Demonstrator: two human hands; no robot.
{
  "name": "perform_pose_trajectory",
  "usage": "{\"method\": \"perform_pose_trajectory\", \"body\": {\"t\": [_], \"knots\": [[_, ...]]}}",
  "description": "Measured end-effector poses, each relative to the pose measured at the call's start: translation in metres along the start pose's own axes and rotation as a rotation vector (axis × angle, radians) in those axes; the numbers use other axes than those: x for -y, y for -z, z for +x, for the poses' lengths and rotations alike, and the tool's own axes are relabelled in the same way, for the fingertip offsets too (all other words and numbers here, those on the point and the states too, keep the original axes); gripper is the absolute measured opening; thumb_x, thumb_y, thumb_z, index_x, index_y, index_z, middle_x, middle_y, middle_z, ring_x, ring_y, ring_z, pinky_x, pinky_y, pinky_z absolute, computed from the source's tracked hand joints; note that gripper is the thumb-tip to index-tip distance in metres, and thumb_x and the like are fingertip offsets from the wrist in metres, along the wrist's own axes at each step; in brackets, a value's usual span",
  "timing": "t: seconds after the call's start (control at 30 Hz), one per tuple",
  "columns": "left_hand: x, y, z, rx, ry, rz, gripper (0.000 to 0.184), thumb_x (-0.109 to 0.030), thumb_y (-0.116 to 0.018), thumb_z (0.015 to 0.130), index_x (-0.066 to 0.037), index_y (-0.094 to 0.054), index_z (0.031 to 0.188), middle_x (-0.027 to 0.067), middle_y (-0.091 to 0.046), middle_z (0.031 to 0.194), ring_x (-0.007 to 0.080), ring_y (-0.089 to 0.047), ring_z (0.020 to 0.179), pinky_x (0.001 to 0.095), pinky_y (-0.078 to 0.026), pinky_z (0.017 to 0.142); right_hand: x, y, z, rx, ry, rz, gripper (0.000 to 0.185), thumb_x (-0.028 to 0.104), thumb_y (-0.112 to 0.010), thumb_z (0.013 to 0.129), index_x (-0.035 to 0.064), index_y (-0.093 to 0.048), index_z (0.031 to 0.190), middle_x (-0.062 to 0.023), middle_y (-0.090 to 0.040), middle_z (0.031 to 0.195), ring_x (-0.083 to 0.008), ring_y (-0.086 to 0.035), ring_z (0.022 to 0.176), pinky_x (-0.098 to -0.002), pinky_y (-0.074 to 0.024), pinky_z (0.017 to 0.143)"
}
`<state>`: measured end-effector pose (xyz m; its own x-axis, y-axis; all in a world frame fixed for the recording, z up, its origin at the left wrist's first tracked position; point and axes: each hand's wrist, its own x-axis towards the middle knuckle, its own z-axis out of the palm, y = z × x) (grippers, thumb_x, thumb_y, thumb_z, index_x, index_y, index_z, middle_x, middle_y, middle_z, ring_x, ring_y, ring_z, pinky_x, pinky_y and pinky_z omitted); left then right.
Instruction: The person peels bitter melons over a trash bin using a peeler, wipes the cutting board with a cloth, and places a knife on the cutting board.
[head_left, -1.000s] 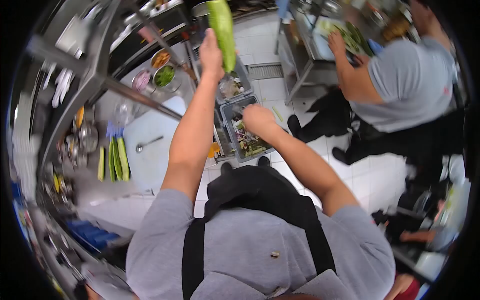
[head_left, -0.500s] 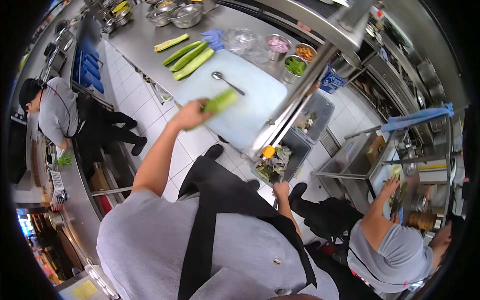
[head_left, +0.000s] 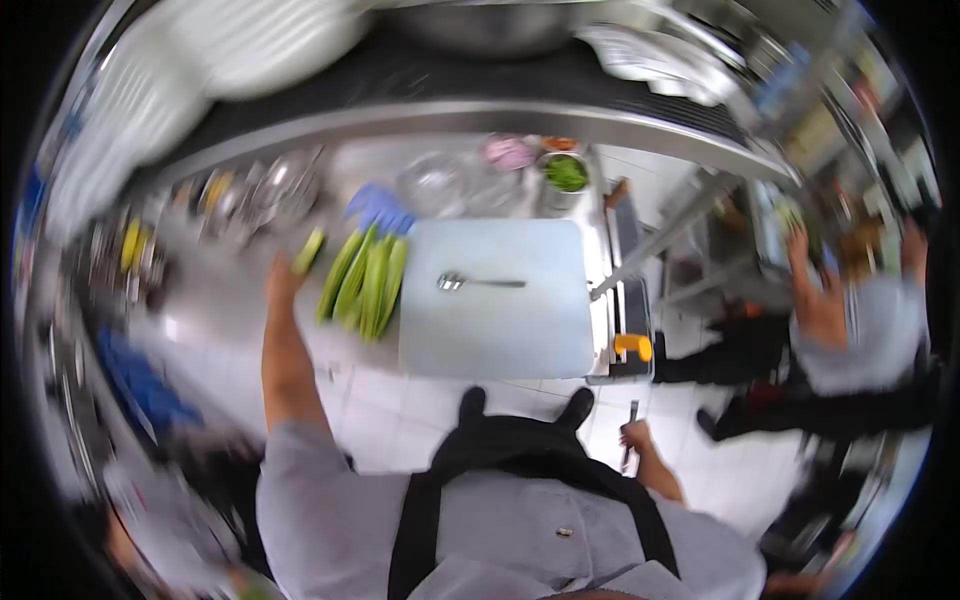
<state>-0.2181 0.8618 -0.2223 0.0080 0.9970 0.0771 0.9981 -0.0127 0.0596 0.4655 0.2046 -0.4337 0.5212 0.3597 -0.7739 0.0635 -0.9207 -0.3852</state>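
Safely off the table's (head_left: 215, 292) near-right corner, we are gripping a tool (head_left: 634, 409) in our right hand (head_left: 636, 434); left hand (head_left: 284, 277) at a cucumber piece (head_left: 310, 251), grip unclear.

A single cucumber piece (head_left: 310, 250), long, narrow, pale green and blurred, lies slanted at the fingertips of the left hand (head_left: 285, 277), above the steel counter (head_left: 215, 320) and just left of a row of similar lengths. In the right hand (head_left: 636, 434) is a slim dark implement (head_left: 633, 410), jutting out at both ends, too small to identify.
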Motion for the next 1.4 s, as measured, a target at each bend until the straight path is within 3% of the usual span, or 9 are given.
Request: {"method": "perform_pose_trajectory", "body": {"t": [0.03, 0.1, 0.2, 0.33, 0.5, 0.77, 0.93, 1.1, 1.4], "knots": [[0.022, -0.025, 0.019, 0.037, 0.010, 0.135, 0.092, -0.040, -0.072, 0.080, -0.004, -0.027, 0.153, 0.0207, -0.040, 0.151, 0.0373, -0.044, 0.135, 0.0455, -0.040, 0.110, -0.054, -0.007, 0.035, 0.086, 0.331, 0.111, 0.010, 0.009, -0.065, 0.081, 0.0000, -0.065, 0.076, -0.0096, -0.067, 0.066, -0.0227, -0.067, 0.055, -0.0341, -0.0530, 0.045], [0.026, -0.015, 0.023, 0.291, 0.052, -0.077, 0.086, -0.037, -0.065, 0.084, -0.003, -0.027, 0.153, 0.0244, -0.039, 0.150, 0.0392, -0.038, 0.138, 0.0472, -0.038, 0.111, -0.003, -0.015, -0.023, -0.004, 0.565, -0.996, 0.011, 0.019, -0.069, 0.076, 0.0088, -0.070, 0.073, -0.0113, -0.072, 0.075, -0.0255, -0.071, 0.068, -0.0373, -0.0579, 0.062], [0.036, -0.020, 0.015, 0.143, -0.141, -0.168, 0.045, -0.031, -0.068, 0.079, 0.006, -0.066, 0.105, 0.0294, -0.067, 0.104, 0.0453, -0.064, 0.099, 0.0495, -0.052, 0.086, 0.075, -0.025, -0.120, -0.070, -0.214, 0.672, 0.017, 0.011, -0.056, 0.086, -0.0058, -0.056, 0.082, -0.0229, -0.059, 0.070, -0.0370, -0.064, 0.056, -0.0531, -0.0572, 0.052], [0.033, -0.029, -0.004, 0.095, -0.175, -0.198, 0.048, -0.032, -0.065, 0.079, 0.013, -0.063, 0.096, 0.0354, -0.064, 0.091, 0.0529, -0.061, 0.090, 0.0501, -0.050, 0.075, 0.097, -0.035, -0.149, -0.126, -0.317, 0.731, 0.018, 0.009, -0.052, 0.088, -0.0093, -0.053, 0.090, -0.0202, -0.056, 0.078, -0.0318, -0.062, 0.057, -0.0484, -0.0565, 0.049], [-0.010, 0.047, -0.070, 0.127, -0.011, -0.712, 0.038, -0.022, -0.058, 0.092, 0.009, -0.055, 0.113, 0.0217, -0.066, 0.095, 0.0334, -0.066, 0.087, 0.0423, -0.052, 0.077, 0.068, -0.049, -0.109, -0.208, -0.089, 0.543, 0.016, 0.007, -0.054, 0.086, -0.0079, -0.054, 0.092, -0.0180, -0.056, 0.077, -0.0275, -0.060, 0.057, -0.0457, -0.0565, 0.050], [-0.207, 0.163, -0.270, 1.124, -0.151, -1.579, 0.043, -0.011, -0.062, 0.092, 0.002, -0.048, 0.131, 0.0202, -0.064, 0.099, 0.0308, -0.068, 0.071, 0.0406, -0.059, 0.055, 0.140, 0.030, -0.165, -0.053, 0.024, 0.967, 0.031, 0.004, -0.054, 0.086, 0.0013, -0.047, 0.115, -0.0113, -0.054, 0.086, -0.0206, -0.059, 0.064, -0.0384, -0.0576, 0.052], [-0.432, 0.197, -0.361, 1.790, -0.181, -1.868, 0.055, -0.043, -0.034, 0.103, 0.002, -0.047, 0.131, 0.0240, -0.063, 0.106, 0.0310, -0.064, 0.072, 0.0395, -0.054, 0.056, 0.165, 0.112, -0.160, -0.129, 0.263, 0.686, 0.038, 0.007, -0.056, 0.086, 0.0011, -0.048, 0.123, -0.0114, -0.058, 0.088, -0.0167, -0.060, 0.062, -0.0338, -0.0524, 0.046], [-0.605, 0.208, -0.349, 1.623, -0.193, -2.058, 0.049, -0.045, -0.036, 0.101, -0.008, -0.050, 0.130, 0.0152, -0.060, 0.112, 0.0284, -0.062, 0.090, 0.0391, -0.055, 0.062, 0.204, 0.229, -0.180, -0.236, 0.569, 0.483, 0.041, 0.007, -0.054, 0.086, -0.0009, -0.049, 0.126, -0.0068, -0.057, 0.065, -0.0129, -0.054, 0.047, -0.0315, -0.0449, 0.046], [-0.731, 0.179, -0.308, 1.029, -0.452, -1.896, 0.047, -0.045, -0.039, 0.105, -0.010, -0.050, 0.134, 0.0107, -0.064, 0.101, 0.0179, -0.065, 0.075, 0.0277, -0.049, 0.053, 0.359, 0.344, -0.221, -0.703, 1.025, -0.301, 0.046, 0.003, -0.054, 0.082, -0.0047, -0.047, 0.126, -0.0315, -0.062, 0.102, -0.0478, -0.062, 0.095, -0.0518, -0.0502, 0.084]]}}
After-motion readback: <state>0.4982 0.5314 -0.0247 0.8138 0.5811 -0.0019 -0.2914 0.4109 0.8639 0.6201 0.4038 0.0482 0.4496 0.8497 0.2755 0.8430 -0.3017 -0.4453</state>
